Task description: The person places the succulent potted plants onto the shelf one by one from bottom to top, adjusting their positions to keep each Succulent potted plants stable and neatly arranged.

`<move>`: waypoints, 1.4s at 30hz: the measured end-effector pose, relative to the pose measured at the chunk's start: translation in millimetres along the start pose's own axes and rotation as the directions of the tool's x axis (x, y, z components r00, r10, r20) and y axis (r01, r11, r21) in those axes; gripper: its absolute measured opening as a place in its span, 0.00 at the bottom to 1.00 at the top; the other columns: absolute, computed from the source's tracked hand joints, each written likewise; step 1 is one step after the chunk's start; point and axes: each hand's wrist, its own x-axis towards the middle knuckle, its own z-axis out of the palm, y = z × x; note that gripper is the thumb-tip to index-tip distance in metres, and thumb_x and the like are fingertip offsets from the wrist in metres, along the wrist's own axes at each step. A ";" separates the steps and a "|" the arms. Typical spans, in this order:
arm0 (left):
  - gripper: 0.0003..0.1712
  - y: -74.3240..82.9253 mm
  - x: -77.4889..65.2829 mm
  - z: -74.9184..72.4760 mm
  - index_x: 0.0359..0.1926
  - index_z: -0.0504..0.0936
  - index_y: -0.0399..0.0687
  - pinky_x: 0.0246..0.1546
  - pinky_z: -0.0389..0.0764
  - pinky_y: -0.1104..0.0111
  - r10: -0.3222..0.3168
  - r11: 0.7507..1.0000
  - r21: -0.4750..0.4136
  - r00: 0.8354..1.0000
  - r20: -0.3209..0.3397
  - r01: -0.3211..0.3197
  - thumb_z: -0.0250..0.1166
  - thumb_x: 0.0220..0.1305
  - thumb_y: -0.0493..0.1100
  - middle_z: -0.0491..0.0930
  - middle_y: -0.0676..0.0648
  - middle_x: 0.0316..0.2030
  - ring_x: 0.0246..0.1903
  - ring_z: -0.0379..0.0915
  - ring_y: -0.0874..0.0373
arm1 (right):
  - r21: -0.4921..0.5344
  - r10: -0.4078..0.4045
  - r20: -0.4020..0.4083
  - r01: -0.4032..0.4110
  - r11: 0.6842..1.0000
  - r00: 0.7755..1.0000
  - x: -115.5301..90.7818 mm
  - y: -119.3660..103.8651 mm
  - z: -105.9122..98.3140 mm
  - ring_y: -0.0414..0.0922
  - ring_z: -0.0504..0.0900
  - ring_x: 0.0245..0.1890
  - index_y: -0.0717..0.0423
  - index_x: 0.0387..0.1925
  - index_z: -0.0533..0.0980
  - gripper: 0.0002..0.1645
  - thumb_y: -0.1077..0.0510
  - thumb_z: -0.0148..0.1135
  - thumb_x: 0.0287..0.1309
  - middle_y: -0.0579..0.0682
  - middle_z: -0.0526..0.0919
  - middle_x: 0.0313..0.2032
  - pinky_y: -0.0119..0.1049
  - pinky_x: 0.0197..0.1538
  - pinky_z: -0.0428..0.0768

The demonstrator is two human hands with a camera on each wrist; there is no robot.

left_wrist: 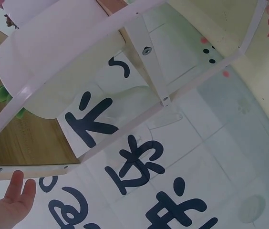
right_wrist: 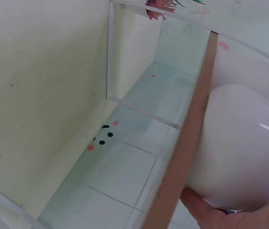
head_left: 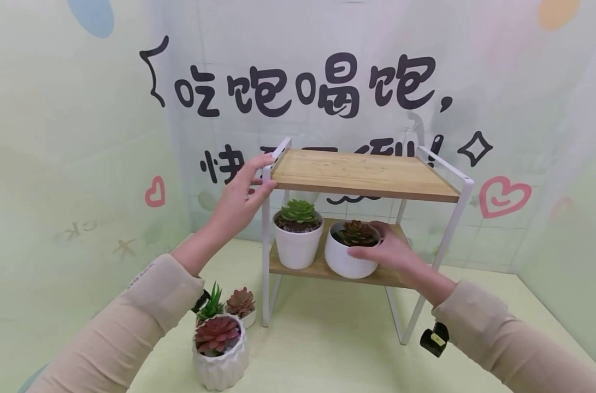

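A two-tier shelf (head_left: 352, 170) with wooden boards and a white metal frame stands on the table. My left hand (head_left: 241, 192) holds the frame at its upper left corner, thumb against the front and fingers over the side bar. On the lower board (head_left: 290, 268), my right hand (head_left: 396, 248) grips a round white pot (head_left: 344, 263) with a dark red-green succulent, thumb in front and fingers behind the rim. The right wrist view shows this pot (right_wrist: 244, 148) at the board's edge. Left of it stands a tapered white pot (head_left: 298, 248) with a green succulent.
Beside the shelf's left leg, below my left forearm, stand a ribbed white pot (head_left: 221, 368) with a red succulent, a small pot with a pinkish succulent (head_left: 241, 302), and a spiky green plant (head_left: 211, 303). A printed backdrop (head_left: 307, 33) rises behind the shelf.
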 end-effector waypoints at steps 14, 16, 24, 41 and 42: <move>0.24 0.2 0.0 0.2 0.62 0.62 0.50 0.46 0.76 0.55 -0.001 1.000 -0.001 1.000 -0.001 0.001 0.54 0.67 0.44 0.59 0.48 0.67 0.49 0.74 0.43 | 0.208 -0.013 -0.038 0.021 0.978 0.999 -3.5 9.8 13.4 0.55 0.59 0.63 0.62 0.67 0.48 0.49 0.52 0.64 0.51 0.61 0.56 0.65 0.51 0.65 0.60; 0.24 -0.1 0.1 0.3 0.62 0.62 0.50 0.46 0.76 0.55 0.000 1.000 0.001 1.000 -0.002 0.000 0.54 0.67 0.44 0.59 0.49 0.66 0.49 0.74 0.43 | 0.204 -0.010 -0.031 0.016 0.979 0.999 -3.5 9.5 13.6 0.55 0.58 0.64 0.61 0.67 0.47 0.49 0.52 0.64 0.52 0.61 0.55 0.65 0.51 0.65 0.59; 0.24 -1.1 0.4 0.6 0.62 0.62 0.49 0.46 0.77 0.55 0.007 1.000 0.007 1.000 -0.009 -0.007 0.54 0.66 0.44 0.59 0.48 0.66 0.48 0.74 0.43 | 0.163 -0.007 -0.021 0.011 0.987 1.000 -1.6 6.0 14.9 0.56 0.55 0.65 0.60 0.68 0.46 0.50 0.51 0.63 0.53 0.61 0.52 0.67 0.52 0.65 0.58; 0.25 0.2 1.1 0.8 0.63 0.62 0.49 0.46 0.77 0.55 -0.002 1.000 0.003 1.000 -0.007 0.002 0.54 0.66 0.44 0.59 0.49 0.66 0.49 0.74 0.42 | 0.143 0.002 -0.010 -0.001 0.990 1.000 -1.4 6.0 11.9 0.56 0.54 0.66 0.60 0.68 0.45 0.50 0.50 0.62 0.53 0.61 0.51 0.67 0.52 0.66 0.57; 0.25 0.1 1.1 0.8 0.63 0.62 0.49 0.46 0.77 0.55 -0.002 1.000 0.003 1.000 -0.008 0.002 0.54 0.66 0.43 0.59 0.48 0.66 0.49 0.74 0.42 | 0.144 0.004 -0.009 -0.003 0.990 1.000 -1.3 6.1 11.9 0.56 0.54 0.66 0.60 0.68 0.45 0.50 0.49 0.62 0.53 0.61 0.51 0.67 0.53 0.66 0.57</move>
